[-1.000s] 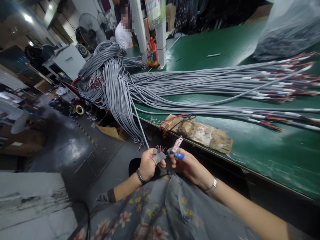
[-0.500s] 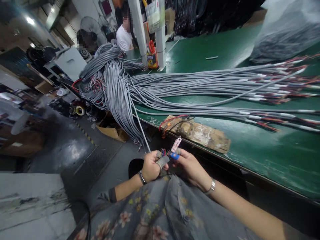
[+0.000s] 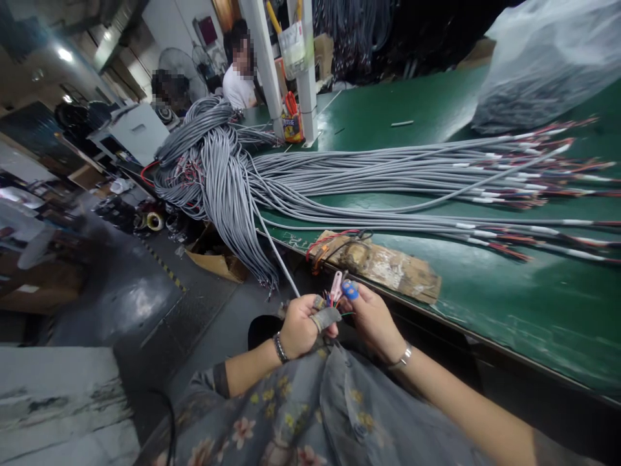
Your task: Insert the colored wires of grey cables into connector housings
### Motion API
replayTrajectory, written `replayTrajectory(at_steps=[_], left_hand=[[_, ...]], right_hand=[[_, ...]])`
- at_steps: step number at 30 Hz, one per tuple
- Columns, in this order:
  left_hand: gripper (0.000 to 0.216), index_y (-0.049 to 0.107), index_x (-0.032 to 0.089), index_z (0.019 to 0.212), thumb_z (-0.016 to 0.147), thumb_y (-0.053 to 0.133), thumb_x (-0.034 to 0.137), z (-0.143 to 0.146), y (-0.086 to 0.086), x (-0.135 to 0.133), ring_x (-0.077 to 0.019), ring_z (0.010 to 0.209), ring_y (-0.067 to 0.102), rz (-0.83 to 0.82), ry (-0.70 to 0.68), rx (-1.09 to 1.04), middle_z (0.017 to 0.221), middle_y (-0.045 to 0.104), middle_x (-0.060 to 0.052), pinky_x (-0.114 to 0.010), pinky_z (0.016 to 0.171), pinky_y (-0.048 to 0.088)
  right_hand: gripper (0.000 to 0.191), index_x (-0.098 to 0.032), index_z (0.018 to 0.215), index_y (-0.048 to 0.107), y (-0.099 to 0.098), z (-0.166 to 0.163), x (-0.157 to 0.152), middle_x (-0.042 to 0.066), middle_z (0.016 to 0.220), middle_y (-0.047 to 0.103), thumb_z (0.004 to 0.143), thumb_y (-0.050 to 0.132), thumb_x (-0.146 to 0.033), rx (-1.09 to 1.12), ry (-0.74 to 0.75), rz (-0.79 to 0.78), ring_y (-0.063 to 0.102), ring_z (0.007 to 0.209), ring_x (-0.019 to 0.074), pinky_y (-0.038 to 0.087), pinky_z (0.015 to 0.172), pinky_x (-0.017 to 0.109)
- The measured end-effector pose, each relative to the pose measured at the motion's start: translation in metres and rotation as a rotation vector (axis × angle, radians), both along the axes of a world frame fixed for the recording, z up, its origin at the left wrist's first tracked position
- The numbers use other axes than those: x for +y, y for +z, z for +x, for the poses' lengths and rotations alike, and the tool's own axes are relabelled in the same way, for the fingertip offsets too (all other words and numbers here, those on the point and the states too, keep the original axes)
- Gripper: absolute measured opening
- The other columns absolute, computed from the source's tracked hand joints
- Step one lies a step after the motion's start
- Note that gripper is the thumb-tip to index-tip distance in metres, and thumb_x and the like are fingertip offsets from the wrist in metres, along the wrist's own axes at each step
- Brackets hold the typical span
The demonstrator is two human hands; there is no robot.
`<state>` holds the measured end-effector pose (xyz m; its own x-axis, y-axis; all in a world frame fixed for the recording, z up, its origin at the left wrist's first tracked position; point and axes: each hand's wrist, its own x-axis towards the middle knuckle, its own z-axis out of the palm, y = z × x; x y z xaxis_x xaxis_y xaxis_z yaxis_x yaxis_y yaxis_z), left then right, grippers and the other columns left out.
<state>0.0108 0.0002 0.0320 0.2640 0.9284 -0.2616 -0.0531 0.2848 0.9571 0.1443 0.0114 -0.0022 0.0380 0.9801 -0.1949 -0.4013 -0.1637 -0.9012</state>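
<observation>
My left hand is closed around the end of a grey cable, which runs down from the big bundle. Several thin coloured wires fan out above its thumb. Grey wrapping covers the left thumb and a fingertip. Close beside it, my right hand has its fingers pinched together, with blue tape on the thumb. A small flat pinkish piece with a hole in its end sticks up between the hands, against the right fingertips. A green wire reaches toward the right fingers; their exact grip is hidden.
Grey cables lie across the green table, stripped ends at right. Their coiled bundle hangs over the edge. A worn wooden board sits at the near edge. Behind are white posts, a plastic bag and a person.
My right hand has shifted slightly right, away from the left hand, and its thumb has lifted. The pinkish piece now stands more upright. A green wire shows between the hands.
</observation>
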Motion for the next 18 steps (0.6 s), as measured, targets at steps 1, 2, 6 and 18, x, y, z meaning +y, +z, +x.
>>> replayTrajectory(at_steps=[1, 2, 6, 18], left_hand=[[0.046, 0.056, 0.015, 0.056, 0.06, 0.078, 0.055, 0.002, 0.0, 0.001, -0.0104, 0.041, 0.052, 0.002, 0.004, 0.003, 0.045, 0.059, -0.001, -0.023, 0.045, 0.043], [0.047, 0.056, 0.015, 0.056, 0.06, 0.078, 0.056, 0.003, -0.001, 0.001, -0.0104, 0.041, 0.052, 0.008, 0.011, 0.004, 0.045, 0.058, -0.001, -0.023, 0.046, 0.044], [0.048, 0.056, 0.015, 0.056, 0.059, 0.077, 0.059, 0.003, -0.006, 0.001, -0.01, 0.041, 0.052, 0.014, 0.063, 0.005, 0.046, 0.059, -0.001, -0.023, 0.046, 0.045], [0.052, 0.055, 0.016, 0.054, 0.054, 0.077, 0.063, 0.004, -0.004, 0.0, -0.0098, 0.039, 0.051, -0.02, 0.107, 0.011, 0.045, 0.058, 0.0, -0.024, 0.045, 0.046]], right_hand=[[0.051, -0.021, 0.057, 0.055, -0.001, -0.001, 0.0, -0.004, 0.051, 0.047, 0.063, 0.068, -0.07, -0.034, -0.034, 0.019, 0.037, 0.05, 0.0116, 0.033, 0.051, 0.027], [0.052, -0.022, 0.058, 0.053, -0.003, -0.001, 0.0, -0.004, 0.051, 0.046, 0.065, 0.065, -0.072, -0.051, -0.041, 0.034, 0.037, 0.05, 0.0123, 0.033, 0.051, 0.028], [0.053, -0.023, 0.063, 0.055, -0.005, -0.001, 0.001, -0.004, 0.05, 0.042, 0.075, 0.051, -0.074, -0.089, 0.035, 0.077, 0.037, 0.05, 0.0143, 0.033, 0.05, 0.029], [0.051, -0.022, 0.088, 0.068, -0.017, -0.007, 0.008, 0.003, 0.07, 0.064, 0.073, 0.06, -0.07, 0.353, 0.19, 0.003, 0.059, 0.068, 0.0211, 0.048, 0.061, 0.035]])
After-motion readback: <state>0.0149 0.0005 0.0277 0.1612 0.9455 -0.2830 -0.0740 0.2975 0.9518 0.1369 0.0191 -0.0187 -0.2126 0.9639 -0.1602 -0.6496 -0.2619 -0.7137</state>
